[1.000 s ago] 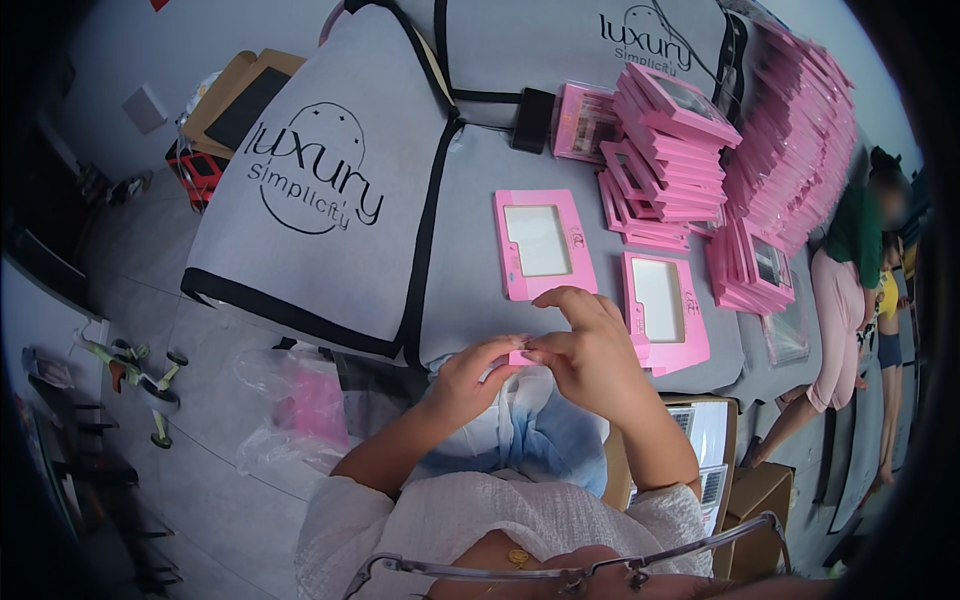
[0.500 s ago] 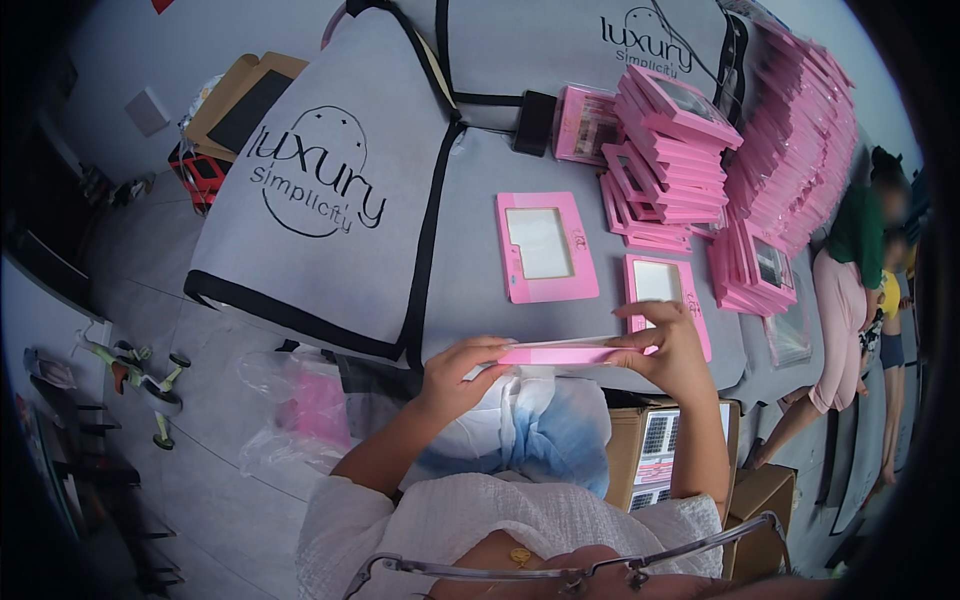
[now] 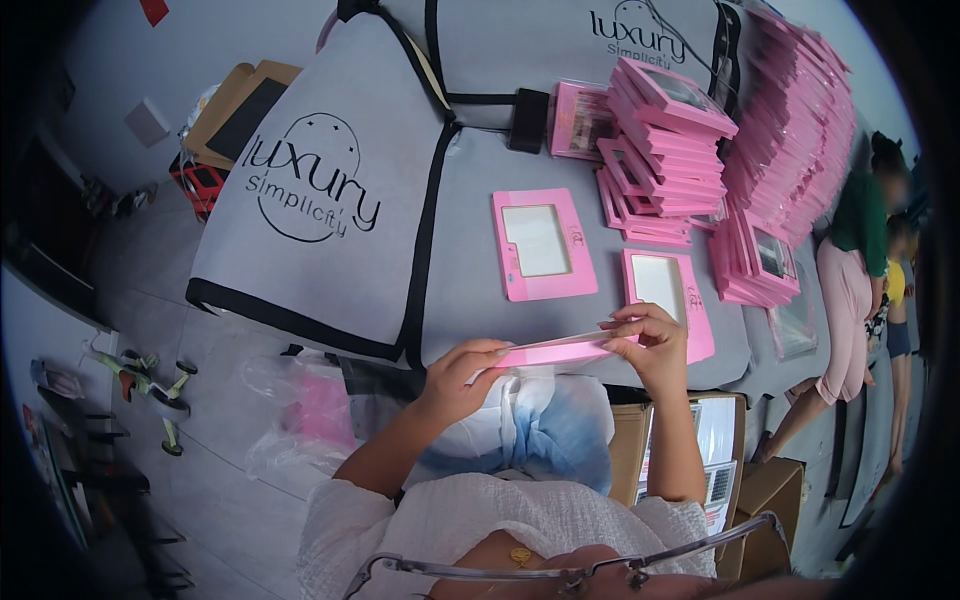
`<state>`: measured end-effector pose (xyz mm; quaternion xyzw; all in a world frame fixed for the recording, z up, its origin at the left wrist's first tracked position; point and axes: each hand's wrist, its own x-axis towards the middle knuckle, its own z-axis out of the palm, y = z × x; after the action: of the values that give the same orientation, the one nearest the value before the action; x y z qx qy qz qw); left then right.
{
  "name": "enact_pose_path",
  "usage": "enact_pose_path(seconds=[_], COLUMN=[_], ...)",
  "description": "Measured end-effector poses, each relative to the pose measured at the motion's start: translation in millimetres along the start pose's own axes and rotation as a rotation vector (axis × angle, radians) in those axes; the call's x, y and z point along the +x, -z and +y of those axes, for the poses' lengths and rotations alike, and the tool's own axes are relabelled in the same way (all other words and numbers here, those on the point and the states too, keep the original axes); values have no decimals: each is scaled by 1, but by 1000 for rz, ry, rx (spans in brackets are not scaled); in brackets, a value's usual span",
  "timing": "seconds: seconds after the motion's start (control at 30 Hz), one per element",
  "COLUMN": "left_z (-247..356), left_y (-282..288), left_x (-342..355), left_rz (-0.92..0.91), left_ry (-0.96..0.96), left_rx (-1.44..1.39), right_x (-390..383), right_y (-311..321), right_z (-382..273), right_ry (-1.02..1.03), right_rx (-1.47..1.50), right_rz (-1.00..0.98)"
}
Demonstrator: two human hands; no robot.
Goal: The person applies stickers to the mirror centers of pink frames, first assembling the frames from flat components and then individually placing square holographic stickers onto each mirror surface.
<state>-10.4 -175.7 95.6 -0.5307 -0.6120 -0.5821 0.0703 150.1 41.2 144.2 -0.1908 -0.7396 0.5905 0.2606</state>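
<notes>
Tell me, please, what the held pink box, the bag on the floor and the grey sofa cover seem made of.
Pink box: probably smooth card, given its crisp edges. Bag: likely clear plastic, crinkled, with pink showing through. Sofa cover: perhaps matt fabric, showing little shine; weave unclear.

On the grey fabric sofa (image 3: 465,230), you have a flat rectangular pink cardboard box (image 3: 540,242) left of a second box (image 3: 698,320), and stacked pink boxes (image 3: 668,150) toward the back edge.
</notes>
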Motion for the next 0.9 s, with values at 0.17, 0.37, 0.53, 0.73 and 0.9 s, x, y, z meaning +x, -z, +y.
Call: enact_pose_path(seconds=[0.17,0.37,0.53,0.73,0.9], left_z=[-6,-3,2,-25,-31], left_y=[-3,-5,-6,0,-3], left_x=[-4,-4,-2,0,36], left_rz=[17,14,-73,212,80], left_ry=[-15,-23,30,321,676], left_rx=[-34,-31,30,-319,-633], right_x=[-8,-7,5,-7,-19], right_y=[-8,-21,-22,-16,-7], right_z=[19,19,11,59,57], right_ry=[116,-44,-38,112,-82], right_rx=[250,392,434,164,-21], right_rz=[88,183,121,89,115])
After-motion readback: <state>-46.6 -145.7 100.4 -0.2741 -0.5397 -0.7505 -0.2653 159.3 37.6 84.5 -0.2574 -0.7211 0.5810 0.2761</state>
